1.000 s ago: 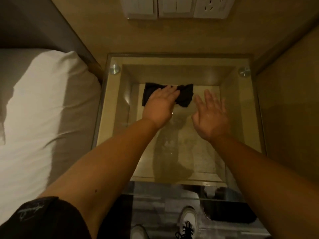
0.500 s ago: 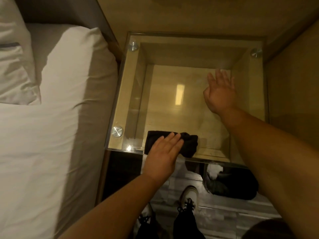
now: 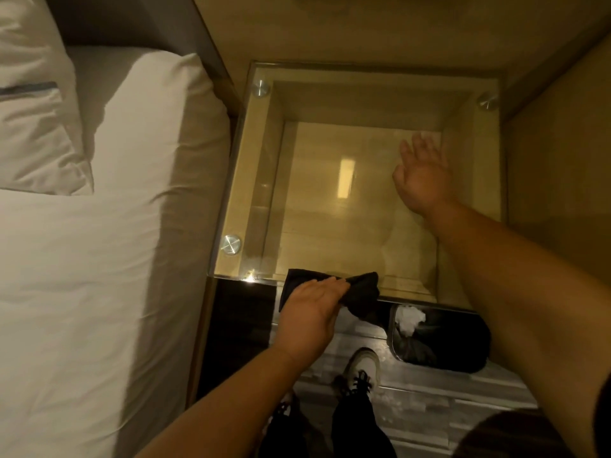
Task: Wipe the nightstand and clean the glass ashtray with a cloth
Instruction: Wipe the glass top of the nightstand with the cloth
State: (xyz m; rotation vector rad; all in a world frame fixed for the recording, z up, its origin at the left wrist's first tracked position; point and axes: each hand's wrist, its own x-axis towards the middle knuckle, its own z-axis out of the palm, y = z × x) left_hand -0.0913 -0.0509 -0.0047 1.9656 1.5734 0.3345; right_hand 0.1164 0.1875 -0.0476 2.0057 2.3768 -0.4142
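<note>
The nightstand [image 3: 244, 180] has a glass top on a beige wooden frame with round metal studs at its corners. A black cloth [image 3: 362, 292] lies bunched over the top's front edge, partly hanging past it. My left hand [image 3: 309, 317] presses flat on the cloth, fingers together and pointing right. My right hand [image 3: 421, 175] rests open on the glass at the right side, fingers spread and holding nothing. No ashtray is in view.
A bed with a white sheet [image 3: 99, 259] and a pillow [image 3: 33, 104] runs along the left. A black waste bin [image 3: 443, 342] with white paper in it stands on the grey floor in front of the nightstand. My shoes [image 3: 362, 368] are below. Wooden panels close the back and right.
My left hand has dragged the cloth from the back of the glass to the front edge, where it now hangs over. My right hand stayed on the right side of the glass.
</note>
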